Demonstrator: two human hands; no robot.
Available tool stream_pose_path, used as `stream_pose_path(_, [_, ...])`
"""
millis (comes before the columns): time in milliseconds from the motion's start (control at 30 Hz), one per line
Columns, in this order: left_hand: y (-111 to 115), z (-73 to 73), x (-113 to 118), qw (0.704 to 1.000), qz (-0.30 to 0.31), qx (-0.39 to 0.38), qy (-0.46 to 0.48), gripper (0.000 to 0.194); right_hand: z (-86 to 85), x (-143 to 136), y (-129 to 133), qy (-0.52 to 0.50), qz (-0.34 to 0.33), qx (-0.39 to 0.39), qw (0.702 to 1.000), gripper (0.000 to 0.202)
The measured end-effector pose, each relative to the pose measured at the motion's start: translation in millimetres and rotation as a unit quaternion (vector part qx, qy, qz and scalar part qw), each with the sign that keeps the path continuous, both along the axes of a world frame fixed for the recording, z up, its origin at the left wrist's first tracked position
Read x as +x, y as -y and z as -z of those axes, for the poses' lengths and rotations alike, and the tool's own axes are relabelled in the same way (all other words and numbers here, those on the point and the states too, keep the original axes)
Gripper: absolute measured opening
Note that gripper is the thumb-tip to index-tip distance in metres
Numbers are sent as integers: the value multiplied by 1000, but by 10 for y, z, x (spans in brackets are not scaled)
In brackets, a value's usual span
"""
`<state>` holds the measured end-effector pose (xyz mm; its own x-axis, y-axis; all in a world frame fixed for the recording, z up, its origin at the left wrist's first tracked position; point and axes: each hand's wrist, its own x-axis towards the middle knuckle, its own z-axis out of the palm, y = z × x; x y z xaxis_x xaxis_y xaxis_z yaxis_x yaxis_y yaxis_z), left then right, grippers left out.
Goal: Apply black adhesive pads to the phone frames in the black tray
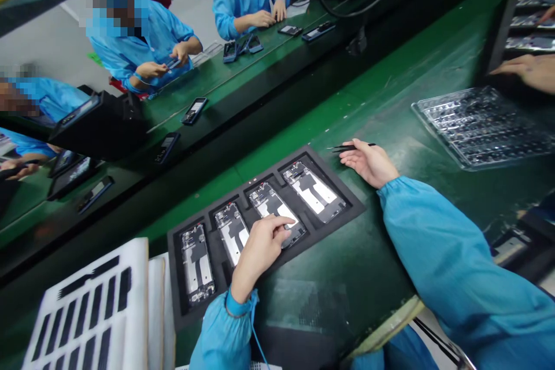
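Observation:
A black foam tray (284, 260) holds several opened phone bodies in its slots, their circuit boards and silver plates showing. My left hand (262, 245) is over the lower part of one phone body (265, 199), third from the left. Its fingers are curled together with the index finger forward, and whatever they may pinch is hidden. At the tray's right end lies another phone body (314, 191). Just beyond that corner, my right hand (366, 162) holds black tweezers (344, 148), tips pointing left. The leftmost phone body (197, 263) is in full view.
White foam sheets with black strips (93, 306) stand left of the tray. A clear plastic blister tray (477, 127) lies to the right, near another person's hand (526, 72). Across the green bench, people in blue work beside several phones (193, 110). Cables hang overhead.

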<state>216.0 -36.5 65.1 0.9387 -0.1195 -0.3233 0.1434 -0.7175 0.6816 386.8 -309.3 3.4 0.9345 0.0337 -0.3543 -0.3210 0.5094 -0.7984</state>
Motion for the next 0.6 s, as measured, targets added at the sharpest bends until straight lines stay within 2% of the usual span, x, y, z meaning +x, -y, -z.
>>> stream_pose_path(200, [20, 36, -19, 996, 81, 30, 22, 39, -20, -1, 6, -3, -1, -1, 1000, 25])
stream_pose_path(300, [69, 29, -52, 983, 132, 121, 49, 41, -17, 0, -9, -6, -3, -5, 1000, 23])
stream_pose_path(400, [99, 11, -105, 954, 153, 241, 90, 38, -13, 8, -15, -10, 0, -16, 1000, 23])
stream_pose_path(467, [101, 26, -126, 939, 110, 307, 110, 41, -20, 12, 11, -14, 6, -29, 999, 24])
stream_pose_path(567, [130, 87, -131, 916, -15, 381, 122, 90, -71, -19, 54, -21, 8, -53, 998, 26])
stream_pose_path(600, [158, 101, -140, 909, -44, 394, 125, 98, -99, -45, 34, -20, 5, -60, 998, 29])
